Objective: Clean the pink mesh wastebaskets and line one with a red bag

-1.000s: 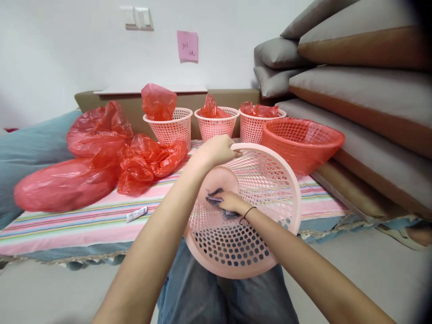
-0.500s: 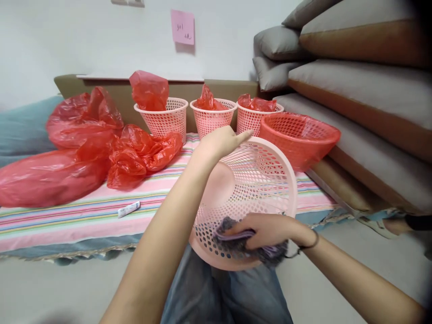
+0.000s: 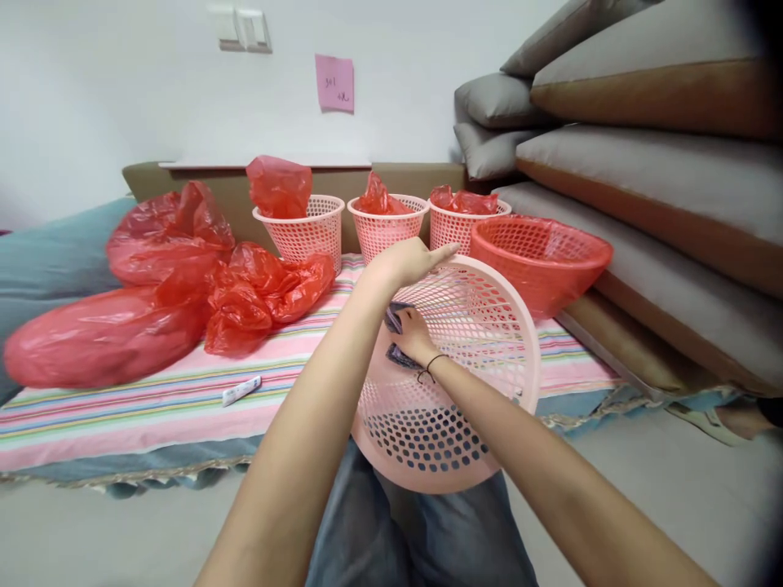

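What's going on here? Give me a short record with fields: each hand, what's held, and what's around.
Left hand: rests on the upper rim of the pale pink basket, fingers stretched out
Right hand: inside the basket, pressing a dark cloth against its inner wall
Basket: tipped on its side over the person's lap, mouth facing the person
Behind: three small pink baskets with red bags, one red basket
Striped cover: red plastic bags, a small white tube

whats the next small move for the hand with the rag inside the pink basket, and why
Probably sweep the grey rag down the inner wall toward the rim: the right hand presses it deep inside the pink basket, which the left hand steadies at its top edge.
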Action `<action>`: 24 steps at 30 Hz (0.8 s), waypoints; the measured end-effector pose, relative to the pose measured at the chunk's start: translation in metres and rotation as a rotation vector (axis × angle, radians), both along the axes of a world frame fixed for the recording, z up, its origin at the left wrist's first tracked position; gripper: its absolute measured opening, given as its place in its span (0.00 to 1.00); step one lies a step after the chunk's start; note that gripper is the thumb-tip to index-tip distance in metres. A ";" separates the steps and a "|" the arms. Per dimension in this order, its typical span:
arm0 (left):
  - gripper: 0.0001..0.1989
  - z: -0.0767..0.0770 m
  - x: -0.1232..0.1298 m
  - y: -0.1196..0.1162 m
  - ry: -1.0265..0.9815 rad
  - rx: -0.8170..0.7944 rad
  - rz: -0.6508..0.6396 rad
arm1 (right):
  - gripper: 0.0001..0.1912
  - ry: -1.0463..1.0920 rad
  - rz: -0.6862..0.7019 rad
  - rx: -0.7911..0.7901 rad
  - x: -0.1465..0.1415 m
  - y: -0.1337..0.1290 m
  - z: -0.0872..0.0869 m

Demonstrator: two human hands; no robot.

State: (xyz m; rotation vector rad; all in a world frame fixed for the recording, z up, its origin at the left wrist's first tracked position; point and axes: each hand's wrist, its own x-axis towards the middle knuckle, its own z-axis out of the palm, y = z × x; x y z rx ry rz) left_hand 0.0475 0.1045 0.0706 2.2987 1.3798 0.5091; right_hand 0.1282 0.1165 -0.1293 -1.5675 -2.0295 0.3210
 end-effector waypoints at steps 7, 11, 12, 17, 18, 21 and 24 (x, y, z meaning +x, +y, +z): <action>0.28 -0.010 -0.026 0.010 -0.143 -0.043 -0.026 | 0.26 -0.065 -0.143 0.039 -0.012 0.000 -0.040; 0.29 -0.008 -0.023 0.007 -0.116 -0.052 -0.002 | 0.23 -0.224 -0.163 0.028 -0.011 0.004 -0.031; 0.29 -0.006 -0.020 0.007 -0.103 -0.050 0.001 | 0.23 -0.247 -0.171 0.019 -0.010 0.005 -0.029; 0.28 -0.004 -0.014 0.009 -0.069 -0.033 0.010 | 0.25 -0.285 -0.121 -0.050 -0.010 0.011 -0.032; 0.29 -0.004 -0.014 0.009 -0.063 -0.035 0.013 | 0.24 -0.288 -0.105 -0.070 -0.011 0.012 -0.034; 0.29 -0.004 -0.016 0.008 -0.058 -0.034 0.020 | 0.23 -0.284 -0.071 -0.113 -0.012 0.015 -0.043; 0.28 -0.004 -0.020 0.004 -0.116 -0.027 0.006 | 0.23 -0.279 -0.043 -0.127 -0.011 0.016 -0.049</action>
